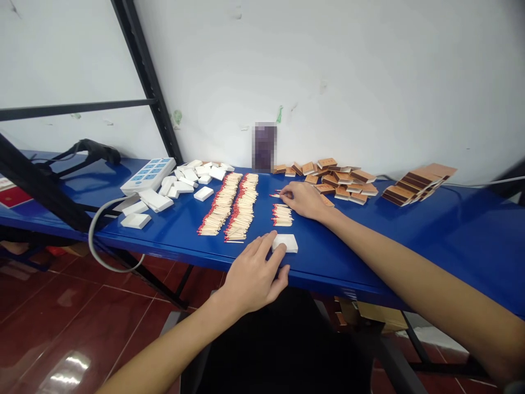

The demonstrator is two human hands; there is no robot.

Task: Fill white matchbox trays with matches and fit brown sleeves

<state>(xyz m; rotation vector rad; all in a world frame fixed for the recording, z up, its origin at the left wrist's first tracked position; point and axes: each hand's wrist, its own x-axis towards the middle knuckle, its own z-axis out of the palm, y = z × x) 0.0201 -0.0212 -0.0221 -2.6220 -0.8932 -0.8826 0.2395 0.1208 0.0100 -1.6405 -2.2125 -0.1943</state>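
Seen from above a glossy blue metal table [410, 241] against a white wall. Left hand [254, 273] at the near edge, fingers spread and loose, fingertips resting on a small white matchbox tray [287, 242], a flat cardboard rectangle with long axis running left to right. Right hand [305, 200] just beyond that tray, fingers curled together, pinching what look like a few matches at their red heads. Small bundle of matches [282, 215] between the two hands, directly behind the tray, pale wooden sticks lying left to right, red tips leftward; right hand nearer to it. Left of the tray, two long rows of matches [232, 205]; farther left, a heap of white trays [184, 183] and a white power strip [148, 175]. Behind the tray to the right, brown matchbox sleeves [340, 180] piled loosely.
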